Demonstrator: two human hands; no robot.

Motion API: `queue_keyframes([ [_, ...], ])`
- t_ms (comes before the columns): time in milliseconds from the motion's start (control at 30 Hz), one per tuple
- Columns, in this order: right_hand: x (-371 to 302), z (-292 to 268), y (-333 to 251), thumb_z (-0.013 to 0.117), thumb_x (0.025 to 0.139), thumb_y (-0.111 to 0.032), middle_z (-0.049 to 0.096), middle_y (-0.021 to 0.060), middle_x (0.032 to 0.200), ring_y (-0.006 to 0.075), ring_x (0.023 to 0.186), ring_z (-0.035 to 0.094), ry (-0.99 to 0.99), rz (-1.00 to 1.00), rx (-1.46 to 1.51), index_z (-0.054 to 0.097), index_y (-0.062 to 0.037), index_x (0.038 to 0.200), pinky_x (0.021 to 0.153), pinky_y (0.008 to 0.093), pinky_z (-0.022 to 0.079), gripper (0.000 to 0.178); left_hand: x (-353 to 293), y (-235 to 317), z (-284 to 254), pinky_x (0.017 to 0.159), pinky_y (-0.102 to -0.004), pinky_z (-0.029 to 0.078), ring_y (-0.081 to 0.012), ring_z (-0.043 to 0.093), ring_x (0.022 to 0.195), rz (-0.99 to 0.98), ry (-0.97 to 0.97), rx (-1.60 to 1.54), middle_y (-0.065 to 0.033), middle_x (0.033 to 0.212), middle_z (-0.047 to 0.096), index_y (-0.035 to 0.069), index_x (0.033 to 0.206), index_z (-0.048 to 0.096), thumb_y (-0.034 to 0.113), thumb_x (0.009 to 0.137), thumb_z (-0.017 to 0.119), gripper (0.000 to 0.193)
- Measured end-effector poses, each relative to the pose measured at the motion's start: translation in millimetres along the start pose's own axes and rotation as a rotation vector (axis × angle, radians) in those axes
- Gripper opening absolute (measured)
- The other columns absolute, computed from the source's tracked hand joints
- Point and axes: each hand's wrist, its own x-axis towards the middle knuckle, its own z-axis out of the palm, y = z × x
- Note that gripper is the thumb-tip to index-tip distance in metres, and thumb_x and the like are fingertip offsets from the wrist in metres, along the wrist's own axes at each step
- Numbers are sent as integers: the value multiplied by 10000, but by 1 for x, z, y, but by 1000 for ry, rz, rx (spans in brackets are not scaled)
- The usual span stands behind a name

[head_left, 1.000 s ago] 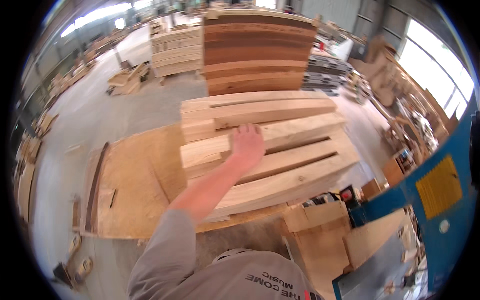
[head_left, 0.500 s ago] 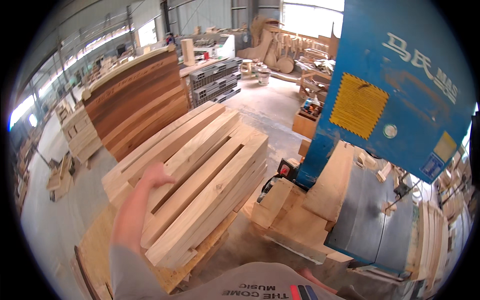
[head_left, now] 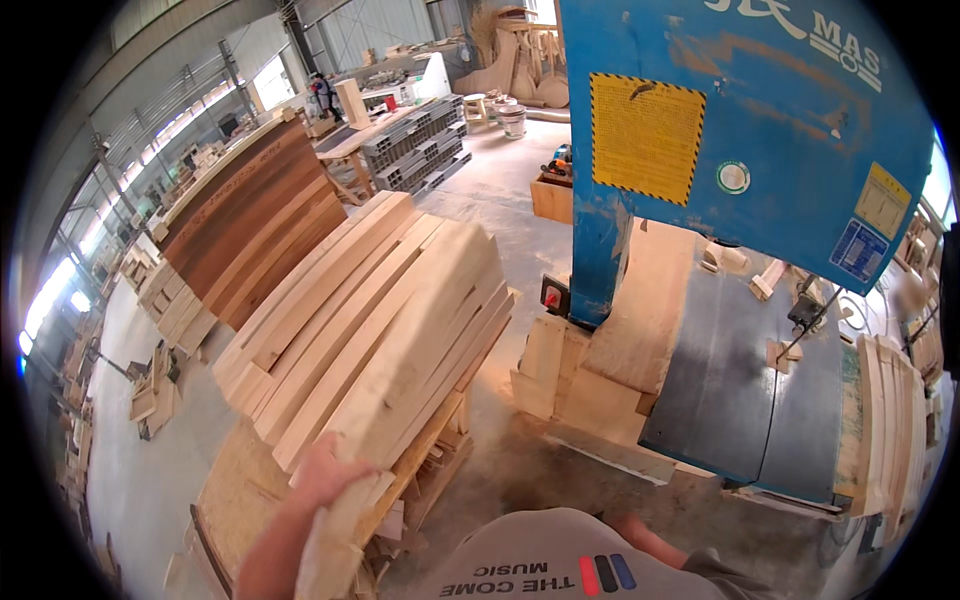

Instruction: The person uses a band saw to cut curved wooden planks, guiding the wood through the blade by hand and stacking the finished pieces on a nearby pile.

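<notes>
My left hand [head_left: 332, 474] is closed around the near end of a pale wooden board [head_left: 400, 375], thumb across its top. That board lies along the right side of a stack of pale boards [head_left: 325, 310], and its near end sticks out past the others toward me, partly blurred. The stack rests on a plywood-topped support [head_left: 235, 480]. Of my right arm only a bare piece of forearm [head_left: 655, 545] shows beside my grey shirt; the hand is hidden behind my body.
A blue bandsaw [head_left: 640, 130] with a dark metal table [head_left: 745, 370] stands at the right. Curved wooden pieces [head_left: 890, 420] lean beyond it. A brown wood panel [head_left: 250, 220] stands behind the stack, with grey plastic pallets [head_left: 415, 145] farther back. Offcuts [head_left: 440, 470] lie under the plywood.
My left hand has moved from the stack's left-middle to the near end of the right-hand board and closed on it. My view has turned to the right.
</notes>
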Motion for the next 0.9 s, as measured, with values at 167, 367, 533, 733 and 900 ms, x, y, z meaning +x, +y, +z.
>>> queue_keyframes([
  [167, -16, -162, -135, 623, 879, -350, 704, 194, 976, 330, 908, 687, 193, -153, 527, 695, -35, 1108, 808, 394, 528, 397, -89, 33, 88, 837, -404, 525, -320, 679, 929, -53, -147, 8, -198, 975, 694, 26, 1095, 630, 492, 636, 810, 678],
  [367, -47, -215, -199, 604, 955, -390, 644, 89, 1172, 239, 1028, 652, -99, -259, 1254, 456, -19, 1362, 866, 395, 531, 570, -135, 86, 167, 836, -442, 526, -375, 666, 941, 33, -361, 230, -208, 965, 694, 25, 1073, 616, 537, 652, 745, 676],
  [533, -86, -201, -192, 687, 905, -405, 626, 68, 968, 141, 743, 597, 149, 112, 1887, 537, -2, 1159, 641, 305, 524, 500, -140, 104, 226, 836, -445, 529, -371, 667, 946, 169, -411, 378, -208, 991, 692, 16, 1087, 593, 504, 658, 754, 669],
  [733, -104, -183, -147, 655, 910, -449, 634, 94, 1011, 172, 819, 649, 513, 233, 1849, 509, 30, 1193, 657, 324, 561, 576, -137, 118, 236, 867, -429, 522, -339, 655, 1023, 314, -672, 159, -211, 1040, 679, -2, 1183, 589, 432, 745, 730, 633],
  [900, -110, -179, -124, 622, 916, -488, 625, 99, 1053, 171, 876, 642, 551, 267, 1901, 513, 9, 1212, 696, 349, 566, 588, -124, 26, 196, 970, -408, 473, -293, 583, 1170, 179, -692, 305, -203, 1238, 609, -14, 1284, 541, 423, 827, 657, 642],
])
